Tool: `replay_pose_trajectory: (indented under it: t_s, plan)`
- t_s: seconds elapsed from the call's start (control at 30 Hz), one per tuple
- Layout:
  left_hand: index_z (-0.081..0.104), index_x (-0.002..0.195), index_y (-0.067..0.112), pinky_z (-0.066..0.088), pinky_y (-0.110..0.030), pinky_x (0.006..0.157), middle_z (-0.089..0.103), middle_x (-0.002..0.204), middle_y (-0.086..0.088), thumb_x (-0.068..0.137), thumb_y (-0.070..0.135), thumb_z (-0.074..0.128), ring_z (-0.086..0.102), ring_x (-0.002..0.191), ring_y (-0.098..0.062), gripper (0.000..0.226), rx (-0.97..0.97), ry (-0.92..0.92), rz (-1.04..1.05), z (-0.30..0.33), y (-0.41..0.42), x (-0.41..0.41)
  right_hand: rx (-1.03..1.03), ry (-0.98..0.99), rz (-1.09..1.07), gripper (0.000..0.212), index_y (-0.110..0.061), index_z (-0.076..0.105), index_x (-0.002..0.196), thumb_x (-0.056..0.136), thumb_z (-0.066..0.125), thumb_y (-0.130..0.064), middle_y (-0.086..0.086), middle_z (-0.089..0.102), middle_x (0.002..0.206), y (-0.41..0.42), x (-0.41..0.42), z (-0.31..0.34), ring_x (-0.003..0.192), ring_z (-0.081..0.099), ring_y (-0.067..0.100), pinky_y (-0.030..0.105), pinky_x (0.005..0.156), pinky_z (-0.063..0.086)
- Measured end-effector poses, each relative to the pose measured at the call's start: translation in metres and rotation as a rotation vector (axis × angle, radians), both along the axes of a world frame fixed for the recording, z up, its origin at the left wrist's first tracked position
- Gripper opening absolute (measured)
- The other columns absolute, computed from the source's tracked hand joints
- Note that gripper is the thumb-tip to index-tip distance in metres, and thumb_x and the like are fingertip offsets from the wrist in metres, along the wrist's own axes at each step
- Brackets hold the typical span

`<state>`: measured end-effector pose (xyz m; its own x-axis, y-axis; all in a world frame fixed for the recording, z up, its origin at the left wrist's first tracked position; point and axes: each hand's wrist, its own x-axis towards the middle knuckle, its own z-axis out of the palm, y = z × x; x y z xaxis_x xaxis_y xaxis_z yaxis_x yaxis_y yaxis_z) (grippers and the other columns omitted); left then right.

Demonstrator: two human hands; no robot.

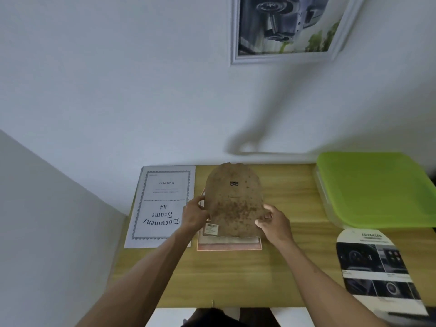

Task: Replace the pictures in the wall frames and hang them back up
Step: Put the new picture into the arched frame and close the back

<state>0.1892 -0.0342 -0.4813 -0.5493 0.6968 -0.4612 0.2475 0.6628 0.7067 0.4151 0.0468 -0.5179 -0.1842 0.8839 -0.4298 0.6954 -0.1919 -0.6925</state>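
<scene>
A brown backing board [234, 199] with a small black hanger is tilted up over a pink-edged picture frame [230, 245] that lies face down on the wooden table [259, 279]. My left hand [194, 214] grips the board's left edge. My right hand [274, 223] pinches its lower right edge. A white "Document Frame A4" insert sheet [162, 206] lies flat to the left of the frame. A car brochure page [375, 267] lies at the right front of the table. A white-framed car picture [285, 27] hangs on the wall above.
A clear box with a green lid [377, 187] stands at the table's back right. The white wall runs right behind the table, and another wall closes in on the left. The table's front edge is near my body.
</scene>
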Motion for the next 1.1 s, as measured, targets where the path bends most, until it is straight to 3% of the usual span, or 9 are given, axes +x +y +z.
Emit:
replay_pose_trajectory:
  t_s: [0.13,0.27,0.37,0.53,0.67,0.8,0.9,1.0,1.1]
  plan:
    - [0.061,0.126,0.019,0.057,-0.036,0.068,0.071,0.071,-0.004,0.077,-0.001,0.065,0.064,0.064,-0.015,0.052,0.014,0.042,-0.036,-0.009,-0.022,-0.007,0.014,-0.036,0.003,0.063,-0.021,0.053,0.138,0.08,0.076,-0.015,0.0,0.064,0.113,-0.016,-0.011,-0.006,0.102,0.062,0.016,0.028,0.088,0.049]
    - [0.067,0.118,0.016,0.05,-0.029,0.065,0.065,0.064,-0.001,0.082,0.006,0.066,0.059,0.062,-0.013,0.037,0.015,0.114,-0.105,-0.016,-0.034,-0.004,0.034,-0.099,0.013,0.06,-0.017,0.055,0.135,0.08,0.077,-0.012,0.003,0.064,0.115,-0.027,-0.012,-0.008,0.102,0.06,0.018,0.028,0.088,0.048]
    - [0.071,0.107,0.014,0.045,-0.026,0.057,0.066,0.071,-0.005,0.08,0.002,0.066,0.057,0.063,-0.016,0.03,-0.025,0.129,-0.149,-0.022,-0.039,-0.004,0.03,-0.133,0.008,0.058,-0.016,0.057,0.132,0.079,0.078,-0.01,0.0,0.063,0.105,-0.031,-0.013,-0.008,0.095,0.058,0.016,0.025,0.083,0.043]
    - [0.07,0.089,0.007,0.048,-0.032,0.065,0.059,0.092,-0.008,0.074,0.002,0.069,0.059,0.082,-0.026,0.016,-0.133,0.232,-0.208,-0.039,-0.044,-0.005,0.058,-0.208,0.038,0.054,-0.014,0.064,0.128,0.077,0.08,-0.011,0.006,0.063,0.108,-0.035,-0.019,-0.008,0.098,0.06,0.021,0.026,0.087,0.045]
    - [0.069,0.092,0.005,0.04,-0.029,0.067,0.051,0.093,-0.004,0.079,0.005,0.07,0.056,0.085,-0.025,0.013,-0.119,0.248,-0.193,-0.045,-0.045,-0.005,0.117,-0.304,0.136,0.017,-0.007,0.074,0.094,0.08,0.078,-0.015,0.007,0.058,0.093,-0.038,-0.019,-0.013,0.096,0.061,0.028,0.025,0.076,0.04]
    - [0.066,0.084,0.003,0.046,-0.033,0.067,0.057,0.091,-0.005,0.076,0.002,0.071,0.056,0.08,-0.024,0.01,-0.115,0.225,-0.148,-0.045,-0.042,-0.006,0.139,-0.368,0.224,0.016,-0.001,0.069,0.088,0.084,0.075,-0.016,0.006,0.051,0.091,-0.038,-0.021,-0.007,0.093,0.059,0.029,0.027,0.073,0.036]
    - [0.068,0.091,0.002,0.054,-0.04,0.074,0.054,0.09,-0.005,0.075,-0.002,0.069,0.059,0.084,-0.028,0.017,-0.118,0.305,-0.245,-0.044,-0.041,-0.005,0.148,-0.44,0.279,0.029,-0.003,0.061,0.109,0.087,0.073,-0.017,0.01,0.055,0.108,-0.036,-0.027,0.0,0.099,0.06,0.03,0.03,0.075,0.041]
    - [0.052,0.12,0.009,0.053,-0.041,0.079,0.049,0.109,-0.011,0.082,-0.001,0.061,0.056,0.092,-0.032,0.041,-0.116,0.433,-0.413,-0.044,-0.034,-0.005,0.155,-0.544,0.395,0.065,-0.007,0.039,0.139,0.085,0.074,-0.016,0.014,0.047,0.131,-0.029,-0.037,0.01,0.11,0.057,0.029,0.035,0.082,0.051]
    - [0.015,0.151,0.008,0.035,-0.044,0.109,0.02,0.153,-0.02,0.091,0.007,0.059,0.032,0.136,-0.038,0.075,-0.103,0.655,-0.674,-0.046,-0.014,-0.005,0.24,-0.707,0.653,0.111,-0.015,0.003,0.156,0.078,0.081,-0.018,0.016,0.016,0.158,-0.012,-0.05,0.015,0.138,0.035,0.033,0.043,0.103,0.045]
